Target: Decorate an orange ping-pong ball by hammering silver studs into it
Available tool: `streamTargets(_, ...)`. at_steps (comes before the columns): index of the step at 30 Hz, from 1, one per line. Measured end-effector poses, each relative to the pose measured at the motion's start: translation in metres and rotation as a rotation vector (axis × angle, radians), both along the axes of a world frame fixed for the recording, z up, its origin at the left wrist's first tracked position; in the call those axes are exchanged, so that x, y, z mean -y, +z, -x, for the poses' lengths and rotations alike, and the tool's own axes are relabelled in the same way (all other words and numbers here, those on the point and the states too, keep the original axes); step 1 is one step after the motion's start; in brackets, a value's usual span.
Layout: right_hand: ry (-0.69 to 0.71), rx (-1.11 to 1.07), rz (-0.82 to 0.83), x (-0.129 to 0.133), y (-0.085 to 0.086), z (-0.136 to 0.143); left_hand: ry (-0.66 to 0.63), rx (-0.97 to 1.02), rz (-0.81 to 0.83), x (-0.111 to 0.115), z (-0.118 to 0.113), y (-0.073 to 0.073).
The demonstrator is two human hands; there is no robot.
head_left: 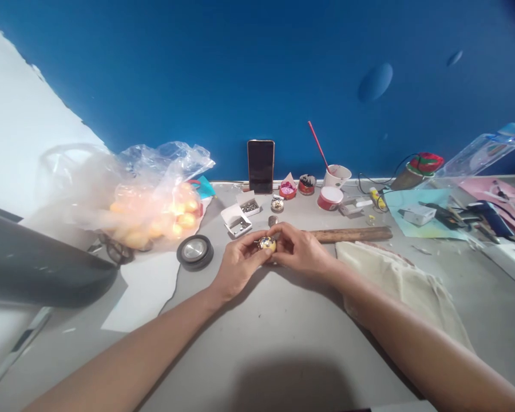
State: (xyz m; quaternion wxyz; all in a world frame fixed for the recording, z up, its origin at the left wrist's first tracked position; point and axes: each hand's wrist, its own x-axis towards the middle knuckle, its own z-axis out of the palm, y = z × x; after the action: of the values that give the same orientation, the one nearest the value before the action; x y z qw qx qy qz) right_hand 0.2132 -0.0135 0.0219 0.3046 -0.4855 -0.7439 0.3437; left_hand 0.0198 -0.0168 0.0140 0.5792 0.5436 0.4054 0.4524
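Note:
Between my two hands, above the middle of the table, is a small yellow ball (266, 244) with shiny silver pieces on its upper side. My left hand (240, 260) grips it from the left, thumb in front. The bent fingers of my right hand (298, 247) close on its right side; whether they pinch a tiny piece cannot be made out. Just beyond lie two small white open boxes (237, 222) with little metal pieces inside. A similar silver-covered ball (277, 203) sits behind them. The metal head of a hammer (273, 220) shows past my right fingers, its wooden handle stretching right.
A phone (261, 166) leans on the blue wall. Left are a plastic bag (158, 200) of yellow balls and a round black-rimmed dish (194, 252). Right are a paper cup (337, 176) with a red stick, a cream cloth (395, 280), and a clear bottle (480, 154).

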Motion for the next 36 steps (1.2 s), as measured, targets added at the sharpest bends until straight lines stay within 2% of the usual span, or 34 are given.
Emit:
streamTargets(5, -0.028, 0.170, -0.207, 0.006, -0.004, 0.004, -0.004, -0.032, -0.055, -0.001, 0.001, -0.001)
streamTargets(10, -0.063, 0.242, -0.356, 0.008, -0.005, 0.007, -0.037, -0.053, -0.140, -0.001, 0.002, -0.003)
streamTargets(14, -0.079, 0.232, -0.387, 0.007, -0.007, 0.008, -0.032, -0.075, -0.215, 0.000, 0.001, -0.006)
streamTargets(21, -0.019, 0.204, -0.399, 0.000, -0.008, 0.000, -0.012, -0.196, -0.305, -0.003, 0.005, -0.009)
streamTargets(25, -0.014, 0.292, -0.457, -0.009, -0.009, -0.010, 0.021, -0.266, -0.346, -0.006, 0.009, -0.008)
streamTargets(31, -0.015, 0.580, -0.280, -0.019, -0.006, -0.027, 0.036, -0.344, -0.332, -0.006, 0.012, 0.001)
streamTargets(36, -0.011, 0.615, -0.189, -0.022, -0.004, -0.030, 0.035, -0.387, -0.319, -0.010, 0.015, 0.002)
